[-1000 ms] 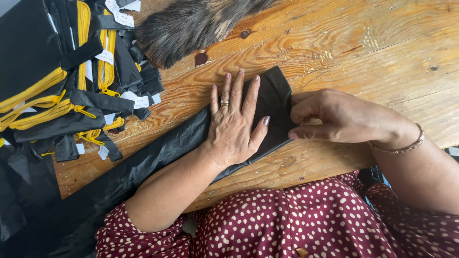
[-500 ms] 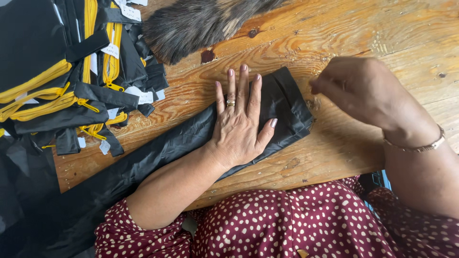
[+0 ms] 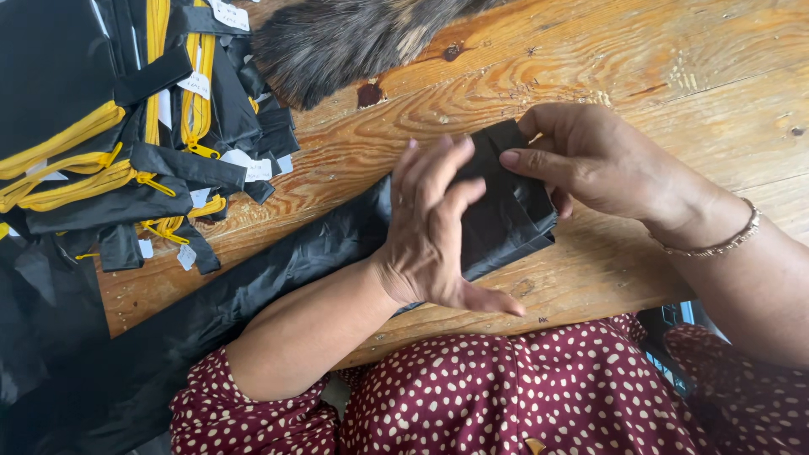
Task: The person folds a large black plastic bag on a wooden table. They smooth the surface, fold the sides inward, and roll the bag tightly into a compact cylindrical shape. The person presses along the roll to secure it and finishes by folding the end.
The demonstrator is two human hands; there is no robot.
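A long strip of black fabric [image 3: 278, 265] lies diagonally across the wooden table [image 3: 640, 59], its right end folded over into a thick flap. My left hand [image 3: 434, 232] rests on the folded part with its fingers lifted and curled and its thumb stretched toward the table's near edge. My right hand [image 3: 590, 160] pinches the upper right corner of the fold between thumb and fingers. A ring is on my left hand and a bracelet [image 3: 716, 244] on my right wrist.
A pile of black pieces with yellow zips and small white tags [image 3: 126, 135] fills the left of the table. A dark furry thing [image 3: 354, 42] lies at the top middle. My dotted maroon clothing [image 3: 522, 396] is at the near edge.
My right hand let go, lifted away to the right, then came back and took the fold's upper corner. My left hand went from flat on the fabric to raised fingers.
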